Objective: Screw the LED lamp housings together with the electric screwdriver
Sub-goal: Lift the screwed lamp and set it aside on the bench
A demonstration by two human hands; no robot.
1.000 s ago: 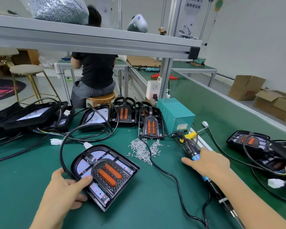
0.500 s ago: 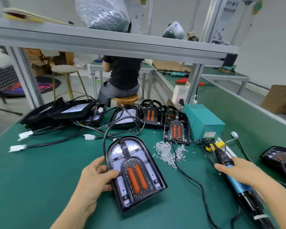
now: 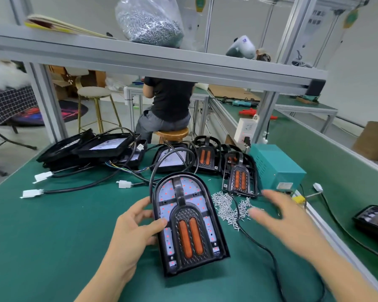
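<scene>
Left hand (image 3: 133, 227) gripped the lamp housing's (image 3: 189, 225) left edge, thumb on its face, housing flat on the green table (image 3: 42, 236). Right hand (image 3: 279, 216), blurred, hovered fingers spread and holding nothing beside the loose screws (image 3: 226, 207). Electric screwdriver not identifiable.

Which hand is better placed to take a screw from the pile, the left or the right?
The right hand, I think. It is open and hovers just beside the loose screws. The left hand grips the lamp housing at its left edge.
</scene>
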